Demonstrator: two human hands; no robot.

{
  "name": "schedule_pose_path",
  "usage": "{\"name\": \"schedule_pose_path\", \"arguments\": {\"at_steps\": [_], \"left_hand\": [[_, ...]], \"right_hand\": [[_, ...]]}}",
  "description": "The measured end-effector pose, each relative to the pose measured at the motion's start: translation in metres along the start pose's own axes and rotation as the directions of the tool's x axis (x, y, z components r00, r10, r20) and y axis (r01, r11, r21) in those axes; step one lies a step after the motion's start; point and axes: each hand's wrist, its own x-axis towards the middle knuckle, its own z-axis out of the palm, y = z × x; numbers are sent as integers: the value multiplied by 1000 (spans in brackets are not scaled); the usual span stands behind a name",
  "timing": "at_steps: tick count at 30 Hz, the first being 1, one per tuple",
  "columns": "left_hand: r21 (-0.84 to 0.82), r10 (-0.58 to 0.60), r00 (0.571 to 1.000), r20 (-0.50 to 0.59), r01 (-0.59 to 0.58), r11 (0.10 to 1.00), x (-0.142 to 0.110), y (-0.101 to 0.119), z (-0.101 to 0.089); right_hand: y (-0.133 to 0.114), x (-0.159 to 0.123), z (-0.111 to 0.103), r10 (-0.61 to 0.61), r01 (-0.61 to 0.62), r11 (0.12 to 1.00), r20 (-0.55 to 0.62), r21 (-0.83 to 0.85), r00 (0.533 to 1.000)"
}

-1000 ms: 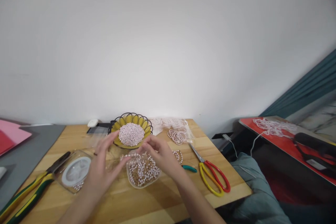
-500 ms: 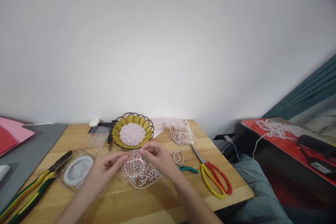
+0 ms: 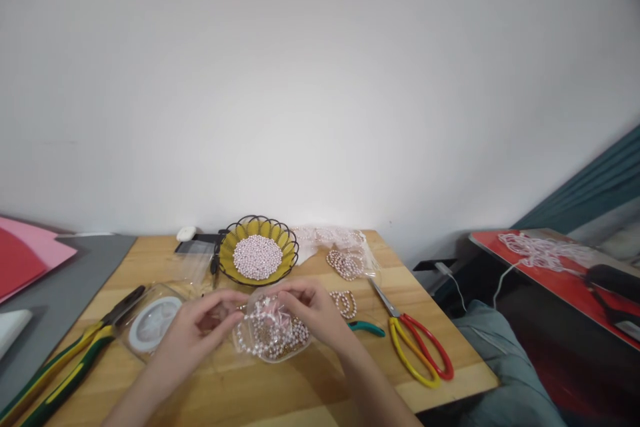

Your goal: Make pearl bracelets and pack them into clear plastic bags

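A small clear plastic bag with a string of pinkish pearl beads in or against it is between my hands, over a clear box of pink and gold beads. My left hand is closed at the bag's left edge, thumb and fingers pinching. My right hand pinches its upper right edge. Both fingertips are partly hidden by the bag's glare. Just behind the hands stands a black wire basket with a yellow lining, holding loose pink beads.
Red-and-yellow-handled scissors and a teal-handled tool lie on the right. Beaded loops lie behind. At left are green-and-yellow pliers and a clear packet with a white round spool. A wall closes the back.
My left hand, spread open at first, has closed in toward the right hand. The bag with the beads now hangs between both hands. The view has shifted slightly left.
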Motion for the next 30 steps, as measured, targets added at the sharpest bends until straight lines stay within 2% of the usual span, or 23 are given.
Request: {"name": "schedule_pose_path", "arguments": {"at_steps": [4,10,14,17,20,26,30], "left_hand": [[-61,-36,999,-20,35,998,0,3,2],[-102,-55,991,-124,43,994,-7,-5,2],[-99,-12,969,-247,-12,995,-11,-12,5],[-49,55,954,-295,-73,996,-13,-11,4],[-92,64,959,-276,-92,991,-16,-9,3],[-240,-81,988,-129,49,969,-24,-16,5],[-267,-109,986,-129,71,961,-27,-22,6]], "right_hand": [[7,-1,5,-11,11,999,2,44,1000],[11,-2,12,-47,48,998,-15,50,999],[7,-2,16,-106,106,992,-4,70,994],[5,-1,19,-126,126,990,-3,67,992],[7,-1,20,-108,108,988,-1,109,994],[10,-3,19,-61,59,987,7,148,998],[8,-6,17,-102,94,983,40,158,994]]}}
